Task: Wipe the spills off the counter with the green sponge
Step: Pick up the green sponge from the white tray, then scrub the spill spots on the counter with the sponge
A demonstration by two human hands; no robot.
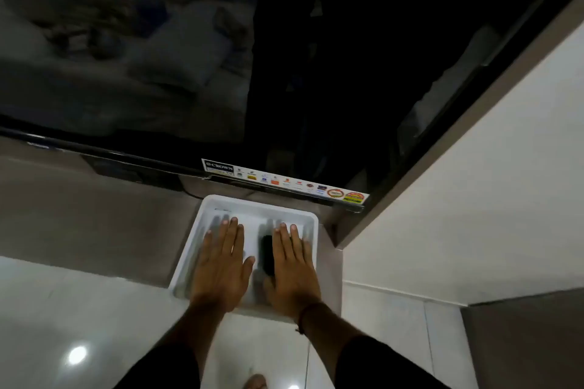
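Both hands are extended palm-down over a white tray [311,218]. The left hand [221,265] is flat with fingers spread and grips nothing. The right hand [292,267] is likewise flat with fingers extended, empty of any object.

A dark oblong object [268,254] lies in the tray between the two hands, just beside the right hand's thumb side. Its long axis runs away from the person toward the television [284,73]. Its colour reads as near-black in the dim light; whether it is the green sponge cannot be determined, and no other sponge-like item is discernible.

The tray sits on a grey-brown counter [94,224] directly below the television's lower edge, which carries a strip of stickers [284,181].
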